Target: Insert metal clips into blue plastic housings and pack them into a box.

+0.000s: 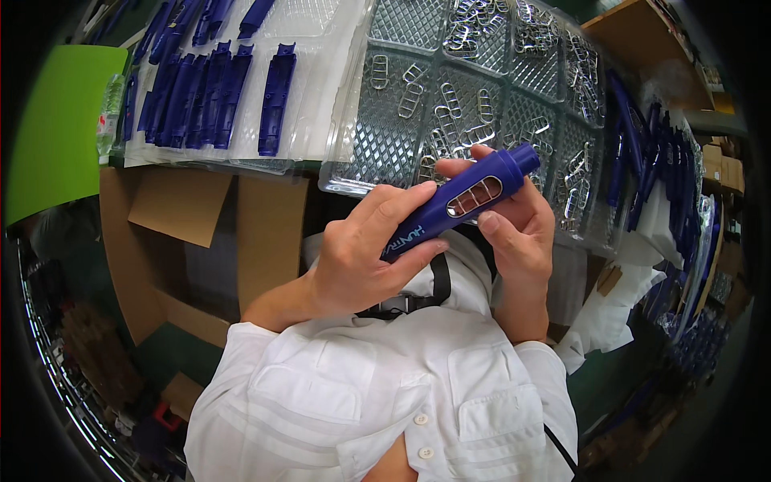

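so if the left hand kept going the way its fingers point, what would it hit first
Probably the right hand, which cups the other side of the blue tube that the left hand holds; depth is unclear.

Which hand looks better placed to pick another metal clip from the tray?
Probably the right hand: only its fingers steady the blue handle's end, right beside the clip tray. The left hand wraps the handle's body and carries it.

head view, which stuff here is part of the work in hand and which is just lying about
In hand:
blue tube, held by left hand and right hand
tray of metal clips
tray of blue parts

Lying about:
cardboard box
green board
water bottle
wooden shelf
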A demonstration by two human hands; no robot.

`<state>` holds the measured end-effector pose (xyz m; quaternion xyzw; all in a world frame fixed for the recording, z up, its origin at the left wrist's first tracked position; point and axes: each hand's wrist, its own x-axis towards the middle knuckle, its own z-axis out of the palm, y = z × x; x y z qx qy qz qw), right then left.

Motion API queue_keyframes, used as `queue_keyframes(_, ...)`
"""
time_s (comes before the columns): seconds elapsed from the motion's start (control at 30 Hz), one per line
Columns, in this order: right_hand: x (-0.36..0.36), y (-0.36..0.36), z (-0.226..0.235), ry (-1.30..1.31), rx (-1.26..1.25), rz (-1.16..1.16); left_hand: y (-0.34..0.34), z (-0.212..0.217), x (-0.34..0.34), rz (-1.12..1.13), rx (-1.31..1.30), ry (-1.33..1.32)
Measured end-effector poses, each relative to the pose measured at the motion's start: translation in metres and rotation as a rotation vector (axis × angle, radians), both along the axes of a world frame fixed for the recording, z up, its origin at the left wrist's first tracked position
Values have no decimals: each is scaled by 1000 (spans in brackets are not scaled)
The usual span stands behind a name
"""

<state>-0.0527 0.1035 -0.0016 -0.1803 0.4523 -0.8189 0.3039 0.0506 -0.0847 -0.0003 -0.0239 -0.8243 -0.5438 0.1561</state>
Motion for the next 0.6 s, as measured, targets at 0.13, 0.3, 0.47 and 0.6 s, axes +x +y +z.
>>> queue_keyframes(0.13,-1,-2,0,-53,30,-21,5,2,0,0,-3,-16)
queue_keyframes(0.3,-5,1,1,-62,1,-11,7,-2,-4,10,-77,55)
queue_keyframes(0.47,2,1,6,-119,109,-91,11,-2,-6,-3,-44,8)
queue_keyframes(0.6,15,0,-10,-111,122,80,22,-9,-15,-29,-96,56)
